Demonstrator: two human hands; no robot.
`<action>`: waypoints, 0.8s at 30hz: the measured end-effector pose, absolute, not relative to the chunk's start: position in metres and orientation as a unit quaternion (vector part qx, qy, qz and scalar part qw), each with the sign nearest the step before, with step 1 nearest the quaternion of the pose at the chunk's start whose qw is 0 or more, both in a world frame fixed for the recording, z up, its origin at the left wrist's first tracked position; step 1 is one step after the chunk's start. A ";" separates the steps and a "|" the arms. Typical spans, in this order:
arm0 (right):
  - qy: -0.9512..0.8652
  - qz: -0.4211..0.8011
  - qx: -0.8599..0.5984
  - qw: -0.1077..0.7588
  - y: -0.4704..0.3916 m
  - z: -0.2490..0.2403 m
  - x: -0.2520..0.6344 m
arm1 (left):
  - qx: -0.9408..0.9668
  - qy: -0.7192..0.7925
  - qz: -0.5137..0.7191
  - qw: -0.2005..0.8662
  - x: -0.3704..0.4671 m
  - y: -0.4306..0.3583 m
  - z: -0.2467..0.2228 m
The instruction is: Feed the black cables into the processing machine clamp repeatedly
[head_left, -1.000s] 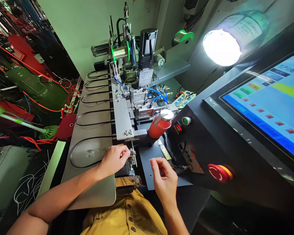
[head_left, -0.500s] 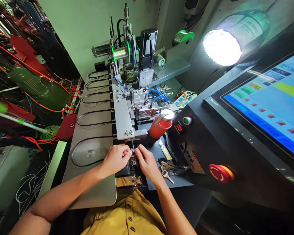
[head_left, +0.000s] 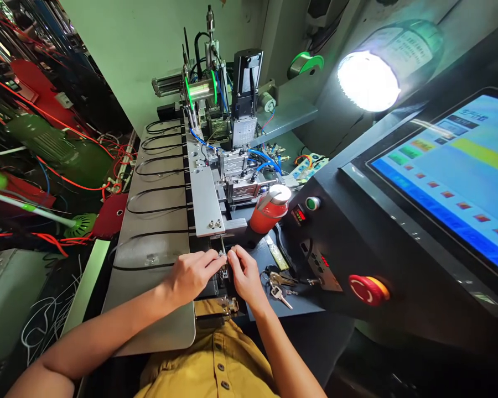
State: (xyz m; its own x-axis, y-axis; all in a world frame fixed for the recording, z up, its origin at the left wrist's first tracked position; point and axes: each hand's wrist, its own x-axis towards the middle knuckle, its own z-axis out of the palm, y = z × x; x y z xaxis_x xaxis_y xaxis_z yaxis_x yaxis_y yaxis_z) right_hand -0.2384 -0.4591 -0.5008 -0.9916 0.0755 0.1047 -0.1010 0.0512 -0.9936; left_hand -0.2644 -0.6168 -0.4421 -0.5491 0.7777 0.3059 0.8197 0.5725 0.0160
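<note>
My left hand (head_left: 194, 275) reaches in from the left, its fingers pressed together at a small metal fixture (head_left: 223, 272). The nearest looped black cable (head_left: 126, 267) runs under this hand, and its end is hidden there. On the fixture's other side, my right hand (head_left: 244, 276) is closed in a pinch, thumb and forefinger almost touching my left fingertips. What the fingertips hold is too small and covered to make out. A thin metal rod (head_left: 222, 243) stands out just beyond them, below the end of a flat metal bar (head_left: 207, 204).
More black cables (head_left: 157, 210) lie looped along the metal plate (head_left: 170, 326). Right of my hands are keys (head_left: 280, 290), a red bottle (head_left: 269, 213), an emergency stop button (head_left: 369, 290) and a touchscreen (head_left: 452, 160). A wire spool (head_left: 201, 90) and pneumatic cylinders (head_left: 243, 188) stand beyond.
My left fingers have stretched out flatter toward the fixture. The nearest cable loop has shifted left and toward me. My right hand stays in its pinch, and the view has moved slightly.
</note>
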 end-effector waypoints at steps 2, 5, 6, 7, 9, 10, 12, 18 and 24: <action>-0.719 0.693 0.004 0.059 -0.460 -0.502 -0.238 | -0.495 -0.856 -0.046 0.144 -0.265 -0.615 -0.438; -0.747 0.662 -0.006 0.064 -0.454 -0.502 -0.237 | -0.499 -0.857 -0.027 0.125 -0.265 -0.616 -0.432; -0.771 0.631 -0.009 0.080 -0.451 -0.501 -0.236 | -0.481 -0.869 -0.034 0.112 -0.264 -0.618 -0.431; -0.801 0.590 -0.008 0.103 -0.447 -0.500 -0.234 | -0.457 -0.883 -0.048 0.099 -0.264 -0.621 -0.431; -0.854 0.497 0.018 0.152 -0.440 -0.495 -0.231 | -0.406 -0.906 -0.085 0.079 -0.263 -0.628 -0.431; -0.874 0.454 0.043 0.169 -0.437 -0.492 -0.229 | -0.389 -0.913 -0.100 0.072 -0.263 -0.631 -0.432; -0.899 0.387 0.100 0.180 -0.437 -0.487 -0.226 | -0.377 -0.918 -0.113 0.060 -0.264 -0.635 -0.434; -0.905 0.343 0.124 0.218 -0.440 -0.485 -0.221 | -0.392 -0.911 -0.112 0.066 -0.265 -0.634 -0.436; -0.864 0.375 0.015 0.335 -0.414 -0.464 -0.201 | -0.408 -0.904 -0.099 0.079 -0.270 -0.634 -0.436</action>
State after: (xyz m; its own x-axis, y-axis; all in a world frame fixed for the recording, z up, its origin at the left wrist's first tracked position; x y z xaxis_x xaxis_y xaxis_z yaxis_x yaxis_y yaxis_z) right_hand -0.2006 -0.4141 -0.4642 -0.7750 0.2251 0.5905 -0.2777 0.7181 -0.6382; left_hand -0.2696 -0.6337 -0.4360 -0.6542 0.7222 0.2248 0.7538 0.6470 0.1150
